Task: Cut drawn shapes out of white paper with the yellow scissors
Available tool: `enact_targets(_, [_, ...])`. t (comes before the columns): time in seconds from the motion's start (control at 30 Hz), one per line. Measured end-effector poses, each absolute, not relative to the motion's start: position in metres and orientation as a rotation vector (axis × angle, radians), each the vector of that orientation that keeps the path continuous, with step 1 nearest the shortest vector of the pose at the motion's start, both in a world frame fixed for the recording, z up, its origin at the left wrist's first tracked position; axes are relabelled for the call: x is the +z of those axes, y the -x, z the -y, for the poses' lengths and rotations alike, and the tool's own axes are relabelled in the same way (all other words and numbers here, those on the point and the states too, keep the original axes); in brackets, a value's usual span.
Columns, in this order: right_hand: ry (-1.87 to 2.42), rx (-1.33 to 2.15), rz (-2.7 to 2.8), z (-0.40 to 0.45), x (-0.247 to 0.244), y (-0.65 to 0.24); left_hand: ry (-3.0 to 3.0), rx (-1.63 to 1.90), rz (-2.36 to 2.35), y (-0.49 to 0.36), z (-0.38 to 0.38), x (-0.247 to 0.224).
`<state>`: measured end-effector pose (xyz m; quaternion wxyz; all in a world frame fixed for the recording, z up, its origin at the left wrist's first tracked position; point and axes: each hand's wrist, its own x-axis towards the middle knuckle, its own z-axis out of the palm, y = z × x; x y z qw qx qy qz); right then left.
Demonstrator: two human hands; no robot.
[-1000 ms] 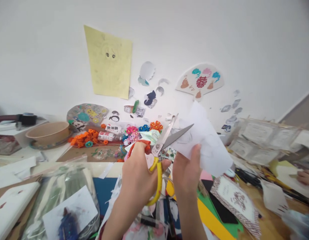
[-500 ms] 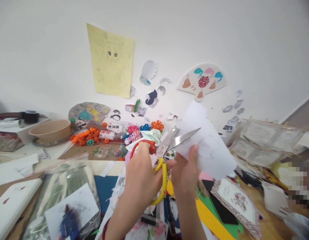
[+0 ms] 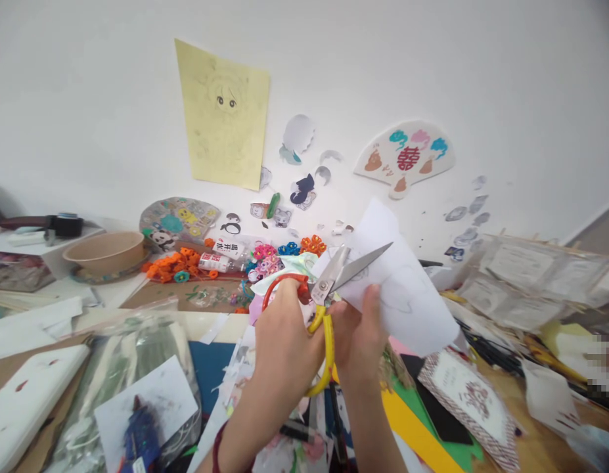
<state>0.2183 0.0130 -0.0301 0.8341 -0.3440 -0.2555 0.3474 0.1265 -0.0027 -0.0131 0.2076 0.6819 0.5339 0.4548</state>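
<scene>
My left hand [image 3: 284, 345] is wrapped round the handles of a pair of scissors [image 3: 325, 286], one loop red and the other yellow. The scissor blades are spread apart and point up and to the right, over a white sheet of paper [image 3: 412, 295]. Faint pencil lines show on that sheet. With my right hand [image 3: 362, 332] I pinch the sheet's lower left edge, thumb in front; the other fingers are partly hidden. The hands are close together above the cluttered table.
Below lie a blue glue gun [image 3: 140, 433] on white paper, a clear plastic bag [image 3: 131, 355], a yellow strip [image 3: 417, 430] and a patterned packet [image 3: 469, 394]. Behind are a bottle [image 3: 220, 263], orange flowers [image 3: 173, 265] and a beige bowl [image 3: 104, 253]. A wall with drawings [image 3: 225, 131] stands at the back.
The scissor blades have closed slightly, with the paper and my right hand shifted a little to the left. My view has turned slightly, so the background sits further right.
</scene>
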Motion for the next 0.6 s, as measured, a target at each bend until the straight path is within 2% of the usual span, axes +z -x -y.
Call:
enact_targets(0.1, [0.772,0.658,0.566,-0.016,-0.033,-0.219,-1.807,1.264,-1.417,-0.127,0.001,-0.015])
enact_targets(0.33, [0.997,0.397,0.854,-0.021,-0.037,-0.232,-1.54,1.378,-0.907,-0.132,-0.014,-0.027])
enact_targets(0.6, [1.069,0.297,1.205,-0.028,-0.038,-0.245,-1.479,1.4,-0.839,-0.134,-0.032,-0.034])
